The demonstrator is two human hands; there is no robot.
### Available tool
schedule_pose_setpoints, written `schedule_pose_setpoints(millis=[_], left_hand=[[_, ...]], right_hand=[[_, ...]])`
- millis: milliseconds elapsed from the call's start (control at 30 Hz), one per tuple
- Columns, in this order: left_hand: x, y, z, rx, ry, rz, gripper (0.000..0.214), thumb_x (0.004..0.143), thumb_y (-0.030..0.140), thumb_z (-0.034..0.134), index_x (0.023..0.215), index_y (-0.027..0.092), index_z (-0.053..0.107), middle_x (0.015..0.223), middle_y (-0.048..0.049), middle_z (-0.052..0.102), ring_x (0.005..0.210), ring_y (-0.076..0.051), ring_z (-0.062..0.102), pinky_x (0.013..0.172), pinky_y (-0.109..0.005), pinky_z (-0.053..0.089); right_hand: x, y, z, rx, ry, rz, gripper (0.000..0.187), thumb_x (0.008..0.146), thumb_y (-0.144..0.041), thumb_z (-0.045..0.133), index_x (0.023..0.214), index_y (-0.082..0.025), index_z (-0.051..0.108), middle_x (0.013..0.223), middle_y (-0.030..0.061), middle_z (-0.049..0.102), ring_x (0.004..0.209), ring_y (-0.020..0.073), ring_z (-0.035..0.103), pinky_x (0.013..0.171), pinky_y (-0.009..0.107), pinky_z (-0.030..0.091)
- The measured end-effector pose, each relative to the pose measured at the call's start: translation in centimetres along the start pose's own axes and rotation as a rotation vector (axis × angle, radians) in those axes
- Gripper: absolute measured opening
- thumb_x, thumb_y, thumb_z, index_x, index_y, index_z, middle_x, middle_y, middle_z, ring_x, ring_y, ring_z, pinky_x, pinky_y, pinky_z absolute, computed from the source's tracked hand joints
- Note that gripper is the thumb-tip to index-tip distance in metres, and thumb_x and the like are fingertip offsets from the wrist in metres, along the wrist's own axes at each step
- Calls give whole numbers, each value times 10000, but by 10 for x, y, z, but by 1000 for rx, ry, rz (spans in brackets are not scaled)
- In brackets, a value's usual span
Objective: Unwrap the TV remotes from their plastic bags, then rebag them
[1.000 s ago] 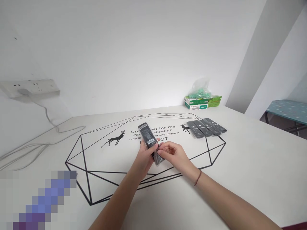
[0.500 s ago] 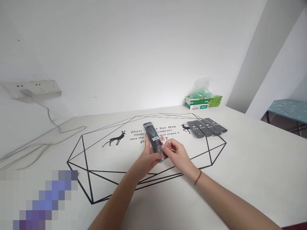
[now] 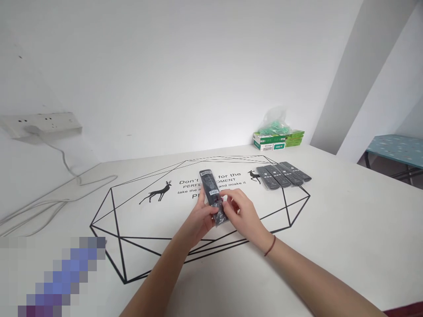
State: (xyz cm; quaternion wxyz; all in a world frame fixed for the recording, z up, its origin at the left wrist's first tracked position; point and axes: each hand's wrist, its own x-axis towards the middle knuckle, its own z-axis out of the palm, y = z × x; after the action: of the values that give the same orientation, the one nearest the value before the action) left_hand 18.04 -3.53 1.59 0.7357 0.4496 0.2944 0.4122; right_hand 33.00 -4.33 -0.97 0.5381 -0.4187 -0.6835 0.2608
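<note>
Wearing a thin dark red band [image 3: 271, 245], the right hand [image 3: 243, 212] curls at the side of a black remote [image 3: 209, 185]; I can't tell whether its grip has pinched the clear wrapping [image 3: 220, 218]. The left hand [image 3: 200, 220] has its grip closed round the lower end, thumb across the plastic, the remote slanting over the white surface [image 3: 231, 277]. Farther off, to the right, four more wrapped remotes [image 3: 283, 175] lie side by side. Beyond them, green-and-white boxes [image 3: 269, 142] stand stacked near the wall [image 3: 181, 79], a clear bag [image 3: 276, 118] on top.
</note>
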Motion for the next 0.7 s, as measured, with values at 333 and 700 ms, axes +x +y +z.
schedule_pose_setpoints(millis=[333, 700], left_hand=[[-1, 0, 2, -17, -23, -91, 892, 751, 88, 563, 1455, 404, 116, 987, -21, 611, 809, -138, 582, 728, -278, 438], [16, -23, -13, 204, 101, 1, 873, 727, 175, 496, 1463, 415, 93, 1088, -20, 562, 769, -140, 540, 744, -311, 420]], right_hand=[[3, -4, -3, 6, 72, 65, 227, 850, -215, 470, 913, -218, 688, 896, 51, 492, 782, 160, 528, 588, 274, 472], [8, -8, -5, -48, 122, 121, 184, 807, -149, 491, 888, -219, 640, 965, 50, 597, 939, 201, 539, 779, 348, 432]])
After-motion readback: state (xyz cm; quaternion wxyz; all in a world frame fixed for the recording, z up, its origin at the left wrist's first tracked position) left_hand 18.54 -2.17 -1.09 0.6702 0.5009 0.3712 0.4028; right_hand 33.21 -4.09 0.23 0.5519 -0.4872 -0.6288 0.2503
